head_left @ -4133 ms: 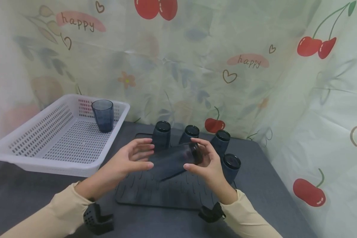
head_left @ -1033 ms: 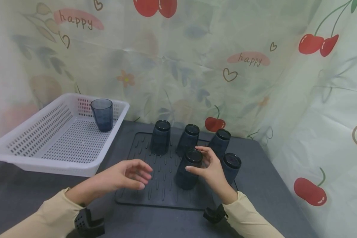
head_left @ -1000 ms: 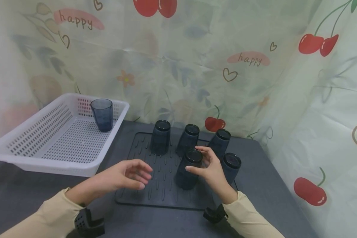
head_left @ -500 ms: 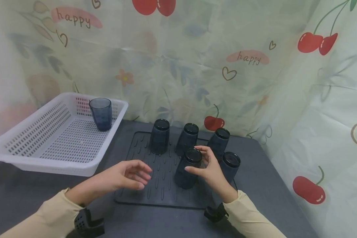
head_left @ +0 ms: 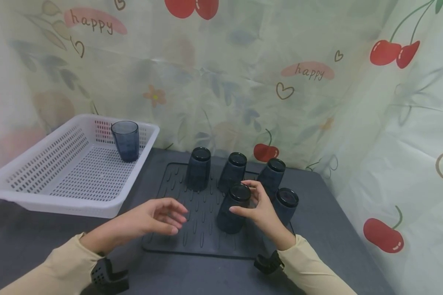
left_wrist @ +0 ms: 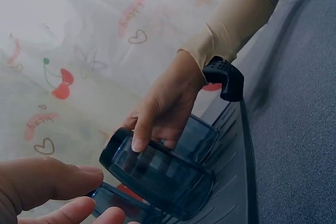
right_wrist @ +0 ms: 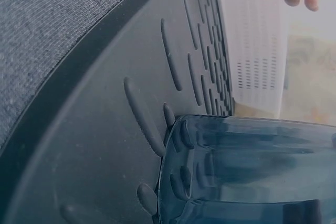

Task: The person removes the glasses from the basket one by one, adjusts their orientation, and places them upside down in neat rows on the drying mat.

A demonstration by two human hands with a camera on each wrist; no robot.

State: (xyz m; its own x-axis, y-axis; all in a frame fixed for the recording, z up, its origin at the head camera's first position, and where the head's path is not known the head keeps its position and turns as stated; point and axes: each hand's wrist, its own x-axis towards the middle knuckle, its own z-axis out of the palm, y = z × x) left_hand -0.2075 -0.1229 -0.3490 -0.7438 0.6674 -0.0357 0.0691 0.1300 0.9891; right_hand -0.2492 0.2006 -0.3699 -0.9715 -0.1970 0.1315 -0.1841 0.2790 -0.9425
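My right hand (head_left: 262,211) grips a dark blue drinking glass (head_left: 231,217) near its raised base, thumb in front and fingers on the far side. This glass stands upside down on the black ribbed drying mat (head_left: 177,241); the right wrist view shows the rim of the glass (right_wrist: 252,166) against the mat's ridges. Left of it, my left hand (head_left: 151,219) hovers over the mat's left part, fingers relaxed and apart from any glass. Other upturned glasses stand behind and to the right: a back left glass (head_left: 198,170), a middle one (head_left: 233,172), a back right one (head_left: 272,176) and a right-hand one (head_left: 286,205).
A white perforated plastic basket (head_left: 77,207) stands on the left, with one upright blue glass (head_left: 126,141) in its far right corner. Grey cloth (head_left: 192,274) covers the table. A cherry-printed curtain (head_left: 206,98) hangs behind and on the right.
About four seconds ago the glass was tilted above the mat between both hands. Now it stands upside down, and my left hand is away from it. Over the last second almost nothing moved.
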